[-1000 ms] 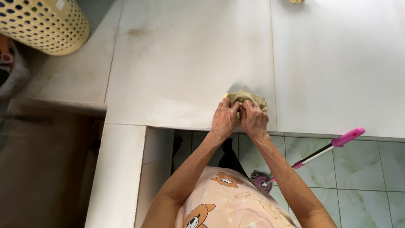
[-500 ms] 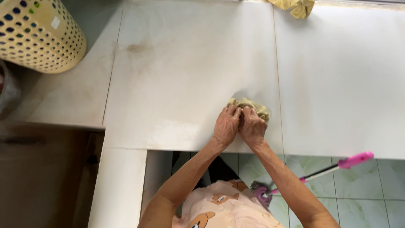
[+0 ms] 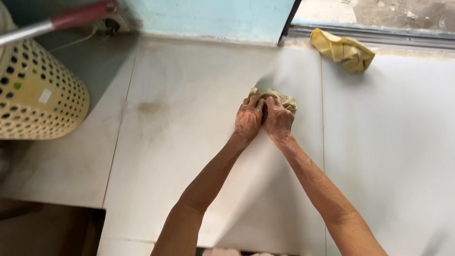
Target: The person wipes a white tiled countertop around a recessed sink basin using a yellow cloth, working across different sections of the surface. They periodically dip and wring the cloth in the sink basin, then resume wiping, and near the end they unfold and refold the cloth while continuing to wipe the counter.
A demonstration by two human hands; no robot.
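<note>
Both my hands press side by side on a crumpled yellow-green cloth that lies on the pale tiled surface. My left hand covers the cloth's left part and my right hand its right part, fingers curled over it. Only the far edge of the cloth shows beyond my fingertips. Both arms reach forward, almost fully stretched.
A second yellow cloth lies bunched at the back right by a window track. A yellow perforated basket stands at the left, with a red-and-white handle above it. A brownish stain marks the tile. A light blue wall runs behind.
My hands have pushed the cloth away from the near edge toward the back wall. The view has shifted forward, so the floor and pink-handled mop below are out of sight.
</note>
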